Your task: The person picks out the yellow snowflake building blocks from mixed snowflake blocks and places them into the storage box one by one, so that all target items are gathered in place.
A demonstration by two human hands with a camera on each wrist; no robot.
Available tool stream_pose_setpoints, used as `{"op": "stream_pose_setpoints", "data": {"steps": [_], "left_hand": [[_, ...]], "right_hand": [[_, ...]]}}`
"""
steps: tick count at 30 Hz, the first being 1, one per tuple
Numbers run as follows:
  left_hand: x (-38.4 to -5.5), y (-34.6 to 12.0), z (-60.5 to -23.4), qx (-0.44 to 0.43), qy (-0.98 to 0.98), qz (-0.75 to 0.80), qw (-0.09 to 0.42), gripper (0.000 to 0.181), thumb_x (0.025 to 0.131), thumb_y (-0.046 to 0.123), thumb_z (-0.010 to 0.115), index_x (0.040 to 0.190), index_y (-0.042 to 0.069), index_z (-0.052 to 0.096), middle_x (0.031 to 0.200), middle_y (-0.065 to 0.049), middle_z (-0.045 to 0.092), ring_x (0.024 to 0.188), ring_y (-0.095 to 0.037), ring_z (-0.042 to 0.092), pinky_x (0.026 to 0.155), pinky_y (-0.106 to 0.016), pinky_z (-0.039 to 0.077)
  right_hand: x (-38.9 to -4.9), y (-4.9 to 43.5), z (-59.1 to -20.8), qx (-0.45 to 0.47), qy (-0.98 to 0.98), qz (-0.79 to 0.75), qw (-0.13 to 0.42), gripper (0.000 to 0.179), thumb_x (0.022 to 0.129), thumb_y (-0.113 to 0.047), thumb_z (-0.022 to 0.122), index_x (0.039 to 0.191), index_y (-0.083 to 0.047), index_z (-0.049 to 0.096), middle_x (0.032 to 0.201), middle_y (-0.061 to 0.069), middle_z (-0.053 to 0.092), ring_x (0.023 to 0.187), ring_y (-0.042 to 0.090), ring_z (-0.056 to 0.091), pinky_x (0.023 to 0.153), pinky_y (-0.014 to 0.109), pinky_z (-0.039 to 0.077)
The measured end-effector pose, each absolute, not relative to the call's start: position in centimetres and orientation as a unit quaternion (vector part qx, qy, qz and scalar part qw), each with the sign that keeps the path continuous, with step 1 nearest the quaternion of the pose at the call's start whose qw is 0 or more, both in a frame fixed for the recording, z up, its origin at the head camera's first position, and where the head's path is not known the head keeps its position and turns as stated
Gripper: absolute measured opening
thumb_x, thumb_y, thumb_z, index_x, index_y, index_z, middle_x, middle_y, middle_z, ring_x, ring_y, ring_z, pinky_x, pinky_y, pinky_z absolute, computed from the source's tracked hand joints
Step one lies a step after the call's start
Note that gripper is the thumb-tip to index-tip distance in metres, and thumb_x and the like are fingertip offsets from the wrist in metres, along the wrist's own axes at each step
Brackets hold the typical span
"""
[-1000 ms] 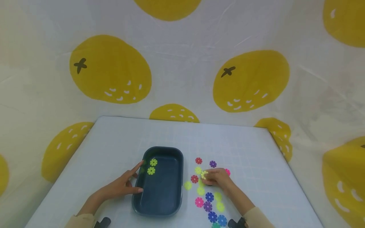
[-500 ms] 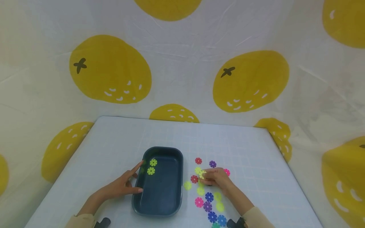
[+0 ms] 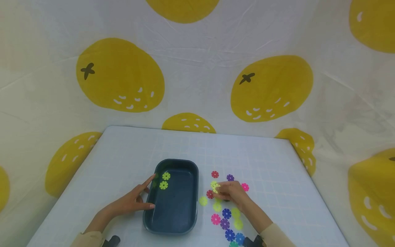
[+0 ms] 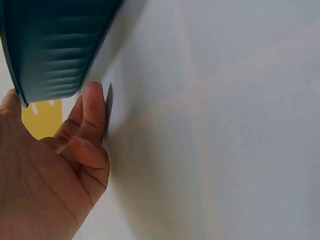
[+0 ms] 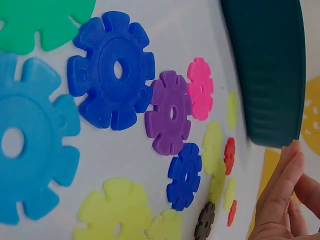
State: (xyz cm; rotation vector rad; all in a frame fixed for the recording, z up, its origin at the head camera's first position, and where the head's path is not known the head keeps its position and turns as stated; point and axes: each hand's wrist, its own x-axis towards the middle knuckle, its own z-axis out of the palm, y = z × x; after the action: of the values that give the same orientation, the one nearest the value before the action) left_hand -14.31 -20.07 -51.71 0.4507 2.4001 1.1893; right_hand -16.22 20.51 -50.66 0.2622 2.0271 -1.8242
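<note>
In the head view, my left hand [image 3: 131,201] rests its straight index finger and thumb on the left rim of a dark blue-green tray [image 3: 175,214]. Its other fingers are bent outside the tray wall, as the left wrist view shows. Two yellow interlocking discs, one [image 3: 166,176] above the other [image 3: 163,185], lie inside the tray. Right of the tray, my right hand [image 3: 232,192] pinches a yellow interlocking disc [image 3: 215,187] by its edge, just over the loose discs. From the right wrist camera, that held disc is hidden behind the fingers.
Several loose discs lie on the white tabletop [image 3: 271,171] right of the tray: red [image 3: 215,174], purple [image 3: 225,224], pink [image 3: 215,219], dark blue [image 3: 229,235], light blue [image 3: 240,239], green [image 3: 233,244] and yellow [image 3: 203,201]. A black disc [image 5: 204,221] shows in the right wrist view.
My right hand has shifted slightly left toward the tray with the yellow interlocking disc in its fingertips. The left hand and the tray have stayed in place.
</note>
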Motion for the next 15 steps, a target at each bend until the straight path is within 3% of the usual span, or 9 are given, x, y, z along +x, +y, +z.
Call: {"op": "stream_pose_setpoints", "data": {"steps": [15], "left_hand": [[-14.4,-19.8,-51.7,0.15,0.871,0.418,0.211,0.103,0.086,0.036,0.077,0.161,0.031,0.006,0.125,-0.017,0.046,0.081,-0.019,0.048,0.067,-0.028,0.043]], "right_hand": [[-15.9,19.2,-50.4,0.084,0.737,-0.637,0.208,0.048,0.087,-0.025,0.077,0.125,0.001,0.066,0.11,0.011,0.073,0.095,0.023,0.074,0.079,0.025,0.054]]}}
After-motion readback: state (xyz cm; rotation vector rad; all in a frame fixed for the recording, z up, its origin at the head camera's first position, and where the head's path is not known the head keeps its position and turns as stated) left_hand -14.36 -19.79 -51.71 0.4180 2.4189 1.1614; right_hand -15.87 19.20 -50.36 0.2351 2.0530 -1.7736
